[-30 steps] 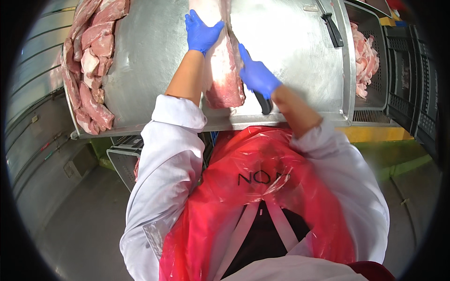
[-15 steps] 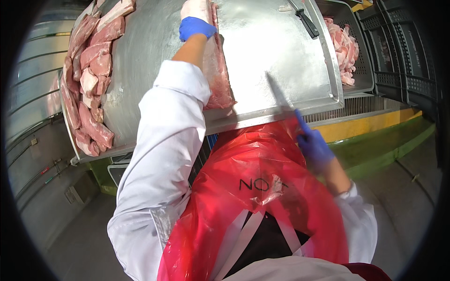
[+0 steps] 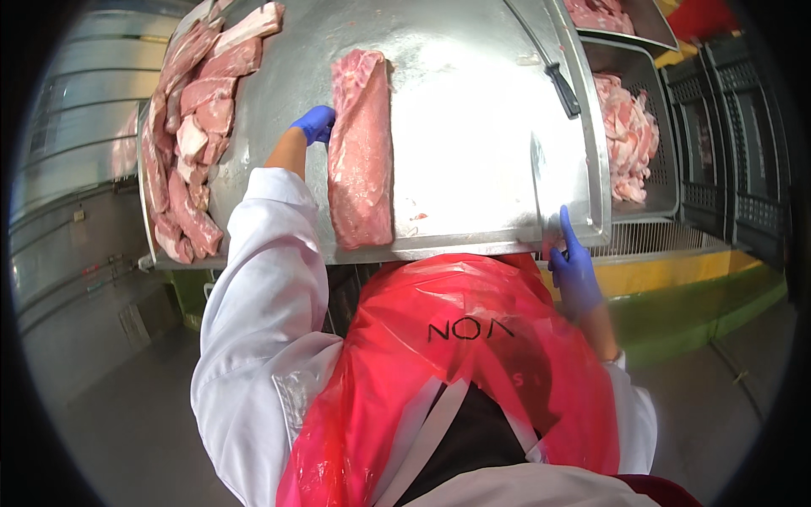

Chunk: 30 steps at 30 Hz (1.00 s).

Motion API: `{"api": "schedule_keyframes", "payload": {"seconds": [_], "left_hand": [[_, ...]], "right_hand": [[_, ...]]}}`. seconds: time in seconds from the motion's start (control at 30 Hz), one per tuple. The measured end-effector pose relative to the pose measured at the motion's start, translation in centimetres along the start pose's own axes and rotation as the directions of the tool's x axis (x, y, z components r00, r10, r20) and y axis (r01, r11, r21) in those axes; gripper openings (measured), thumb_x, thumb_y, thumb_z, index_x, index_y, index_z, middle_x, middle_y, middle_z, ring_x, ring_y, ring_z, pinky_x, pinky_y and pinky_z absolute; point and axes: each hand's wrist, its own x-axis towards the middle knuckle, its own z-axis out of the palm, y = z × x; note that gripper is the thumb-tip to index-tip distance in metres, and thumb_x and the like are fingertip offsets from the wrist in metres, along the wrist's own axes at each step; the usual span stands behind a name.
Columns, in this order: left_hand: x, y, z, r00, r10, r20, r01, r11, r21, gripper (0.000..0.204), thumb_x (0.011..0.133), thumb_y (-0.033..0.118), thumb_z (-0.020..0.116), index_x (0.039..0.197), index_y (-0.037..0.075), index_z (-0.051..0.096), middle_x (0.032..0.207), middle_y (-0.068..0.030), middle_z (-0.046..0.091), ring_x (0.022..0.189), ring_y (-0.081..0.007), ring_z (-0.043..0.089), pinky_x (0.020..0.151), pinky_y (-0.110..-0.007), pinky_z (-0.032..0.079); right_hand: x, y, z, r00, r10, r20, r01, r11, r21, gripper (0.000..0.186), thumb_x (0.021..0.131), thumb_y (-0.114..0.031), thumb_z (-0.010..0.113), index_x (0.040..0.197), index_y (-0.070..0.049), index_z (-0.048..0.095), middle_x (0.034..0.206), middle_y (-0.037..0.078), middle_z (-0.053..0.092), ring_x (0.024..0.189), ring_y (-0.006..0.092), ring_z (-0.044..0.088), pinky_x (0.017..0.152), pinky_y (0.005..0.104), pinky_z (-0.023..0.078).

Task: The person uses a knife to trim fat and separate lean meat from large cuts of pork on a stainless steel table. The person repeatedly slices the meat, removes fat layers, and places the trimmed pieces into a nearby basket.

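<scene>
Knife (image 3: 536,182) in the right hand (image 3: 579,275), left hand (image 3: 314,124) beside a slab of meat (image 3: 361,156)

Nearest is a red plastic apron (image 3: 439,338), with white sleeves (image 3: 262,245) on both sides. Beyond it, the right hand, gloved in blue, is at the near right corner of a metal table (image 3: 296,80). Its fingers close around the knife's handle, which they mostly hide; the index finger points forward, and the blade extends away over the table.

The slab, long and pink, lies lengthwise on the table, its near end just inside the raised rim. The left hand, also in a blue glove, is at the slab's left long side. Its fingertips are hard to make out, so I cannot tell whether they grip the meat.

To the left, a heap of meat pieces (image 3: 211,114) runs along the table's edge. To the right, past the rim, a grey crate (image 3: 661,106) holds pale pink trimmings (image 3: 625,144). Farther up, a honing steel (image 3: 562,91) with a black handle lies near the right rim. At the far right, 1 more container (image 3: 655,34) holds pink meat.
</scene>
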Motion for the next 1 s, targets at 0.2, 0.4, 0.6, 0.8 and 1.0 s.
{"api": "schedule_keyframes", "payload": {"seconds": [0.2,0.4,0.6,0.8,1.0], "left_hand": [[-0.7,4.2,4.4,0.674,0.585,-0.45,-0.206,0.735,0.646,0.071,0.088,0.054,0.066,0.118,-0.009,0.062,0.111,-0.0278,0.069,0.101,-0.0363,0.068,0.087,-0.041,0.053],[-0.3,3.4,2.6,0.592,0.553,-0.586,-0.551,0.809,0.207,0.034,0.093,0.028,0.064,0.109,-0.001,0.07,0.094,-0.0172,0.071,0.088,-0.029,0.067,0.079,-0.038,0.052],[-3.1,5.9,3.5,0.485,0.745,-0.458,-0.549,0.667,0.503,0.036,0.093,0.023,0.062,0.12,0.0,0.066,0.105,-0.0193,0.072,0.097,-0.0285,0.07,0.085,-0.038,0.052],[-2.6,5.3,2.0,0.506,0.729,-0.461,-0.629,0.678,0.38,0.036,0.094,0.028,0.059,0.117,0.001,0.068,0.11,-0.0214,0.07,0.104,-0.035,0.067,0.091,-0.04,0.052],[-7.2,7.4,1.9,0.509,0.794,-0.332,-0.823,0.562,0.083,0.033,0.096,0.022,0.062,0.122,0.003,0.068,0.11,-0.0078,0.072,0.094,-0.0163,0.065,0.088,-0.031,0.051]], "right_hand": [[6.0,-2.5,-2.3,0.957,-0.277,0.081,0.287,0.945,-0.158,0.085,0.088,0.003,0.046,0.163,-0.026,0.015,0.077,0.004,0.062,0.059,0.0117,0.054,0.055,0.0279,0.049],[14.1,-8.7,2.2,0.875,-0.423,0.234,0.459,0.879,-0.127,0.081,0.092,-0.008,0.051,0.162,-0.025,0.015,0.069,0.007,0.062,0.052,0.0134,0.056,0.054,0.0309,0.05],[26.5,-21.9,16.4,0.846,-0.482,0.228,0.509,0.857,-0.075,0.072,0.099,-0.024,0.051,0.162,-0.028,0.017,0.074,0.011,0.063,0.057,0.0165,0.059,0.056,0.0334,0.053],[28.5,-26.1,19.6,0.696,-0.275,0.664,0.517,0.833,-0.197,0.077,0.092,-0.009,0.048,0.162,-0.02,0.019,0.071,0.009,0.061,0.055,0.0144,0.058,0.052,0.0306,0.051],[21.8,-24.6,18.9,0.643,-0.024,0.765,0.427,0.841,-0.333,0.081,0.089,-0.005,0.047,0.162,-0.021,0.016,0.074,0.006,0.06,0.054,0.0128,0.056,0.052,0.0282,0.05]]}}
